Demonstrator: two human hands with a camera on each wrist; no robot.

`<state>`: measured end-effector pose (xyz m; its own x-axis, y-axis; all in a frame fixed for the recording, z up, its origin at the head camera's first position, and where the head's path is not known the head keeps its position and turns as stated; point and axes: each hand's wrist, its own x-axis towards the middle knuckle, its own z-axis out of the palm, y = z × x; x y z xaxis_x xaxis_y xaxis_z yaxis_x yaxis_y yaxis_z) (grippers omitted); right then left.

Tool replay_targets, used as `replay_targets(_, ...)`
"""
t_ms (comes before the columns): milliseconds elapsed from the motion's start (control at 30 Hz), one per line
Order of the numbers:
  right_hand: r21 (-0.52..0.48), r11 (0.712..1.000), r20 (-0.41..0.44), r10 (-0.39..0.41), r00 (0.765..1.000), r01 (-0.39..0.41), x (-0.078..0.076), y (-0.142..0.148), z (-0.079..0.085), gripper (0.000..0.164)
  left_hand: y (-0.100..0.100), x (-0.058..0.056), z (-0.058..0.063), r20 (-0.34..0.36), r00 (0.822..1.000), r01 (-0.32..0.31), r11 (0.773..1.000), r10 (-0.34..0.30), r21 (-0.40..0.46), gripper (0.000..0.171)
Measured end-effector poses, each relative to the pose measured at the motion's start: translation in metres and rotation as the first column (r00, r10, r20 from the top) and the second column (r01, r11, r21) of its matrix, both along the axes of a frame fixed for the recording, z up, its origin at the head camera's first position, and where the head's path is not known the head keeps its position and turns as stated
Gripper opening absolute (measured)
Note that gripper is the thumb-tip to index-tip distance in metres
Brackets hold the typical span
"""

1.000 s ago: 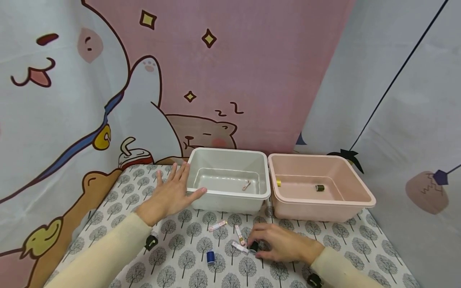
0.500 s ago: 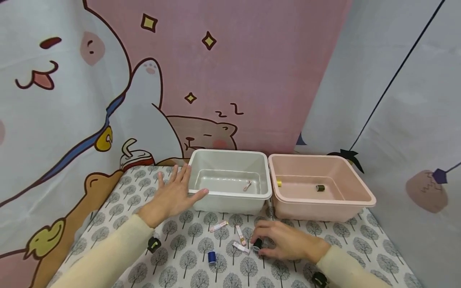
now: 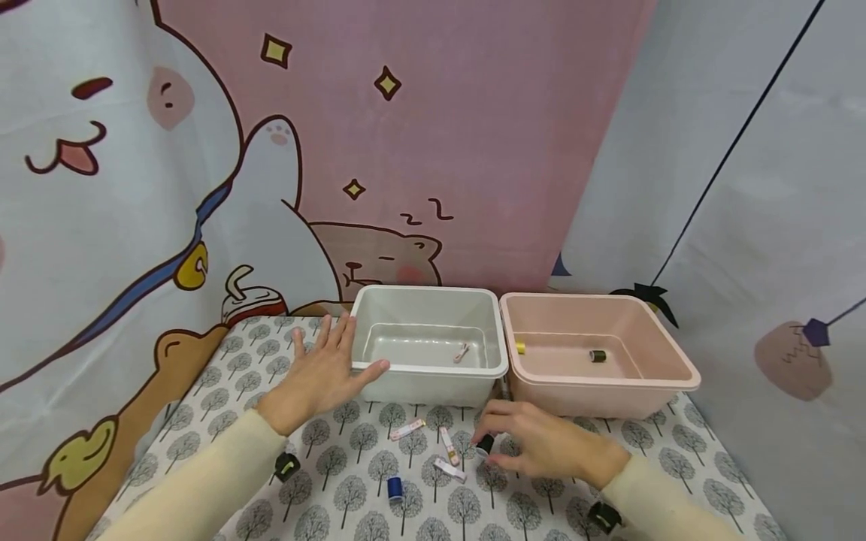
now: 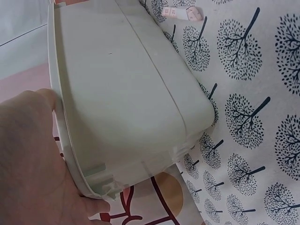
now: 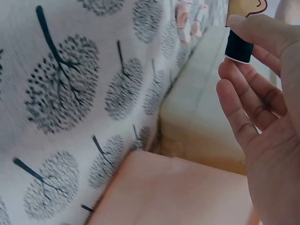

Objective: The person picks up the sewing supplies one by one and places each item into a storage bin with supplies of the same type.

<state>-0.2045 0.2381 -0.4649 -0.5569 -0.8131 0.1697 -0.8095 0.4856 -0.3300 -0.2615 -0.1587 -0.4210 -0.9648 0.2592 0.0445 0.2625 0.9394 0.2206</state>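
From here I see the right hand (image 3: 541,445) pinching a black spool (image 3: 484,445) between thumb and fingers, just before the white bin (image 3: 433,387). The left hand (image 3: 313,382), fingers spread apart, touches that bin's left end; a blue spool (image 3: 395,489) sits in front.

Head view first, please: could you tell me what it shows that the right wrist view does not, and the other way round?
Only the head view shows the blue spool on the cloth, plus the dark olive spool and a yellow piece inside the pink bin.

Only the right wrist view shows the palm side of the right hand.

Both show that hand pinching the black spool, the outside of the pink bin and of the pale grey bin, the tree-print cloth and small pink-and-white clips.
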Motion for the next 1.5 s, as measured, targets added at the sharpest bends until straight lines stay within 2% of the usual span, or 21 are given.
replay_targets(233,-0.053,0.997,-0.114,0.043,0.993,-0.049,-0.002,0.005,0.014,0.03,0.001,0.0,-0.001,0.0,1.0,0.002,1.0,-0.002,0.0,0.123)
replay_targets(500,-0.086,0.994,-0.141,0.054,0.988,-0.067,-0.002,0.01,0.029,0.035,0.001,0.002,-0.002,-0.013,1.0,-0.003,1.0,0.003,0.016,0.122)
replay_targets(700,-0.097,0.992,-0.176,0.066,0.982,-0.084,-0.004,0.01,0.034,0.035,0.0,0.002,-0.004,-0.018,1.0,-0.003,1.0,0.004,0.025,0.124)
replay_targets(1167,-0.119,0.988,-0.17,0.073,0.983,-0.094,-0.011,0.008,0.046,0.029,0.0,0.0,-0.006,-0.018,1.0,0.001,0.999,0.0,0.039,0.125)
replay_targets(1500,-0.177,0.979,-0.236,0.059,0.97,-0.103,-0.018,0.012,0.054,0.027,0.0,0.0,-0.006,-0.021,1.0,-0.001,0.999,0.002,0.039,0.123)
